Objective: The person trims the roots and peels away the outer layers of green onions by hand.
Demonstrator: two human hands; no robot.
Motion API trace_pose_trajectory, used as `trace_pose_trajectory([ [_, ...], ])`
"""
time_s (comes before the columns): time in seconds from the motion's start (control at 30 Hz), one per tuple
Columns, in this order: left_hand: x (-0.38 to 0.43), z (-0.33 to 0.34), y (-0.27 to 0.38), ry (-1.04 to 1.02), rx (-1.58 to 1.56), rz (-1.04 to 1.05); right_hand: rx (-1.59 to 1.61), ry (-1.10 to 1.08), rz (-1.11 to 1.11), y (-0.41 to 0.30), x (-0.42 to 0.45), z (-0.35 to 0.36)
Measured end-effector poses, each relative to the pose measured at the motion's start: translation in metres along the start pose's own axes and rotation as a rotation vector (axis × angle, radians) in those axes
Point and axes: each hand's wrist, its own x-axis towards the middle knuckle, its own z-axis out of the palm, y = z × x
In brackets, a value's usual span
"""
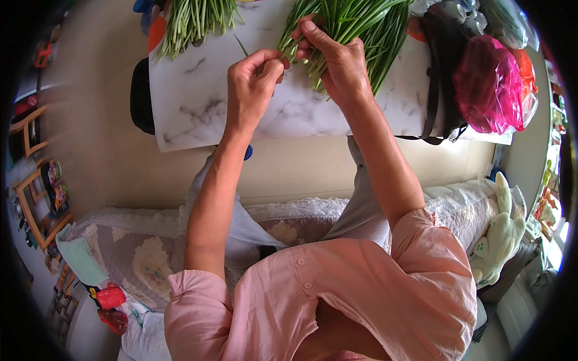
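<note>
My right hand [345, 63] holds a bunch of long green leafy stalks, likely Chinese chives [347, 18], their pale stem ends hanging below its palm. Fingertips of my left hand [257, 74] pinch the pale end of a stalk just left of that bunch; a thin green blade sticks up behind this hand. More loose stalks [388, 58] lie on the marble-patterned table [203, 104] beneath and right of my right hand. A separate pile of stalks [198, 27] rests at the table's upper left, stem ends towards me.
A black bag with a strap [445, 76] and a pink plastic bag [487, 85] sit at the table's right end, with clear plastic bags behind. A black object [142, 97] stands by the left edge. The quilted sofa [153, 252] has a plush toy [496, 243] on it.
</note>
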Motion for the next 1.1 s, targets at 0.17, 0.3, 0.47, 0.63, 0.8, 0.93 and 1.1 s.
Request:
trace_pose_trajectory([
  [0.17, -0.002, 0.000, 0.001, -0.037, -0.034, -0.019, 0.025, 0.023, -0.008, 0.000, 0.002, -0.002],
  [0.3, -0.003, -0.001, -0.003, -0.050, -0.027, -0.010, 0.066, 0.102, -0.047, -0.010, 0.006, -0.010],
  [0.47, -0.007, -0.020, -0.003, -0.046, -0.186, -0.071, 0.059, 0.096, -0.070, -0.015, 0.012, -0.015],
  [0.63, -0.002, -0.087, 0.033, 0.305, -0.257, 0.149, 0.035, 0.154, -0.093, -0.010, 0.013, -0.004],
  [0.8, 0.015, -0.245, 0.012, 0.756, -0.217, 0.238, 0.143, 0.045, -0.042, -0.006, 0.013, -0.011],
  [0.93, 0.044, -0.342, -0.084, 0.607, 0.338, -0.235, 0.194, -0.035, -0.005, -0.001, 0.016, -0.009],
  [1.1, 0.051, -0.394, -0.153, 0.369, 0.891, -0.474, 0.221, -0.043, 0.012, -0.003, 0.024, -0.019],
])
